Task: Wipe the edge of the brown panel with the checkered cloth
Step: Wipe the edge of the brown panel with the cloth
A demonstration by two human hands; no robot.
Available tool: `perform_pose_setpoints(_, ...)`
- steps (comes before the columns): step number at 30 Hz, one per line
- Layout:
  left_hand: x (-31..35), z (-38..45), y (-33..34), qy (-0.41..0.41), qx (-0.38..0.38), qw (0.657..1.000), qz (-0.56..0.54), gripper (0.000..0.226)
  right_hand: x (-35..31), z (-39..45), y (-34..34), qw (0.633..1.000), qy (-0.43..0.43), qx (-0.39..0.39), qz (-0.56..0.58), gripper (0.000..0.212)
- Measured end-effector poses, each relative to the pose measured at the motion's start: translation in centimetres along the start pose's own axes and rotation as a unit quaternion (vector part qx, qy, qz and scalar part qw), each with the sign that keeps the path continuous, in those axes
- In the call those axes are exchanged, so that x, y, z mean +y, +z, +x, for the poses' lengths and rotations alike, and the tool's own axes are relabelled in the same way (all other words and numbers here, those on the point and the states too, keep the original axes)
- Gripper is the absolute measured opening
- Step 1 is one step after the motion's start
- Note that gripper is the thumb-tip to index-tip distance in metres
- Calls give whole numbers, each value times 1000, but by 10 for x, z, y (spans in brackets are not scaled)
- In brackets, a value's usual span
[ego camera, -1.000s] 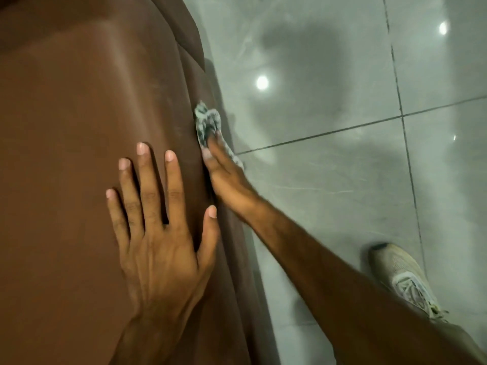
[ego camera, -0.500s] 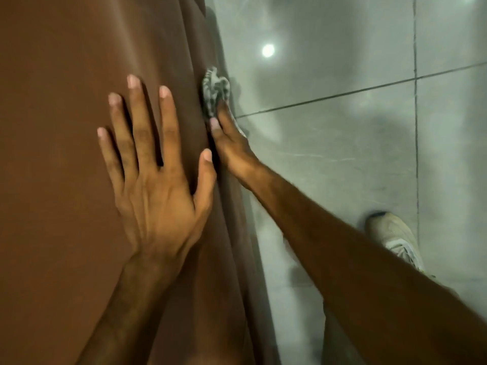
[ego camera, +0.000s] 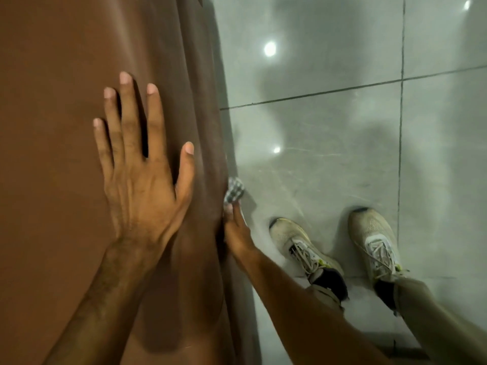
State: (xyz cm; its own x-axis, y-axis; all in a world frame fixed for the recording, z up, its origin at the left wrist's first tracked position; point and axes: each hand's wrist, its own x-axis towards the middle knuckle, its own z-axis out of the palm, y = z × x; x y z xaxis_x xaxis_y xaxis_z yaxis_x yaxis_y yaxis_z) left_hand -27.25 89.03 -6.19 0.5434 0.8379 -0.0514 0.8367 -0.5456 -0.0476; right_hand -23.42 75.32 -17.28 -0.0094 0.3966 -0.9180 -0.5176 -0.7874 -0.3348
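The brown panel [ego camera: 58, 75] fills the left half of the view, and its darker right edge [ego camera: 208, 127] runs down beside the floor. My left hand [ego camera: 142, 180] lies flat on the panel face with fingers spread, holding nothing. My right hand [ego camera: 235, 229] presses against the panel's edge low down, gripping the checkered cloth [ego camera: 234, 189]. The bunched cloth sticks out past my fingertips against the edge. Most of the cloth is hidden under my fingers.
Glossy grey floor tiles [ego camera: 329, 154] with dark grout lines lie to the right of the panel. My two feet in worn pale sneakers [ego camera: 297, 246] [ego camera: 374, 238] stand on the tiles close to the panel's edge.
My right hand with the cloth has slid down along the panel's edge toward me. The camera has tilted down, and both shoes have come into view. My left hand stays flat on the panel.
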Motion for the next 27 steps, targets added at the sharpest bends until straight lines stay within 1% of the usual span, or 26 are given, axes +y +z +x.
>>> perform_pose_setpoints(1,5,-2,3,-2,-9,1000,-10,72,15,-10,-4,999,34,3,-5,58)
perform_pose_setpoints(3,12,-9,4,-10,-21,1000,-13,73,36,-38,-5,999,47,-11,-10,57)
perform_pose_setpoints(6,16,-33,2,-26,-24,999,-2,73,48,-65,1,999,-15,-38,-4,58)
perform_pose_setpoints(8,18,-57,0,-44,-28,999,-4,73,52,-59,2,998,-52,-41,-9,57)
perform_pose_setpoints(10,18,-81,-1,-67,-32,997,-8,73,58,-48,-1,996,-68,-47,-20,58)
perform_pose_setpoints(12,14,-109,-4,-78,-47,996,-11,73,71,-47,1,998,-38,-38,-24,59)
perform_pose_setpoints(14,13,-137,-6,-80,-65,994,-18,72,93,-63,4,999,22,-22,-16,57)
perform_pose_setpoints(16,14,-161,-5,-76,-74,994,-16,72,122,-87,5,997,65,-47,-19,58)
perform_pose_setpoints(17,15,-171,-3,-75,-77,994,-13,73,132,-98,5,995,68,-62,-27,58)
perform_pose_setpoints(19,18,-186,1,-80,-76,994,-13,74,144,-102,2,996,41,-72,-33,58)
perform_pose_setpoints(22,21,-199,9,-85,-58,995,-10,73,156,-82,-3,997,-12,-57,-43,58)
perform_pose_setpoints(23,21,-203,11,-86,-50,995,-13,72,164,-76,-3,998,0,-45,-37,58)
perform_pose_setpoints(25,19,-211,13,-90,-37,995,-22,70,185,-77,-3,996,82,-23,-37,56)
perform_pose_setpoints(27,20,-220,14,-95,-34,994,-34,69,210,-98,-5,989,135,-32,-42,55)
